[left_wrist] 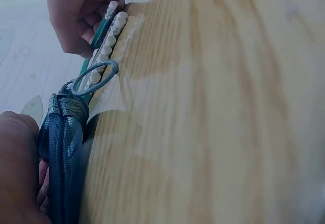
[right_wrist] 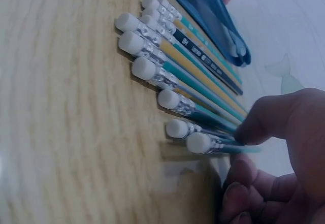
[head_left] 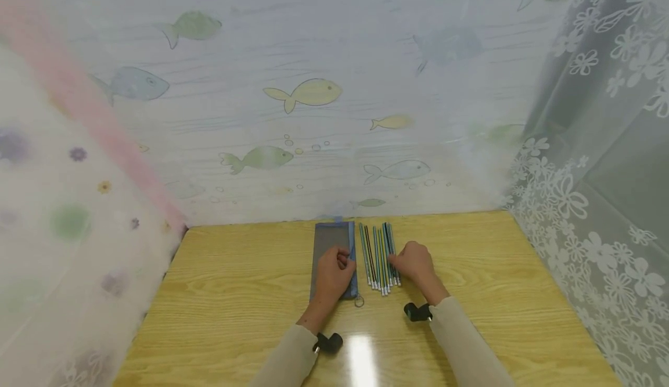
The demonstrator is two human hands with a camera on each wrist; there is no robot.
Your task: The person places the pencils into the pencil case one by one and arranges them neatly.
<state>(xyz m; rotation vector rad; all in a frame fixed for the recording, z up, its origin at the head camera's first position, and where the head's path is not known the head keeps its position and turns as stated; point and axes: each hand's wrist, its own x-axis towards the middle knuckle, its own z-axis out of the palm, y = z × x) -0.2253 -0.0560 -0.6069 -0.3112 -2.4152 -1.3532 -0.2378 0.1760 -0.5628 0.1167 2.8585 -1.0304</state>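
Pencils, likely light, stiff and slick, lay beside the fingers of the right hand, which pinched one mid-shaft, seemingly a sound hold; the left hand gripped a soft-looking pouch.

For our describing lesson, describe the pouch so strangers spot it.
On the wooden table, before the fish-patterned backdrop, lies a row of pencils. Just left is the grey, blue-edged pouch, broader than any pencil and bearing a metal ring.
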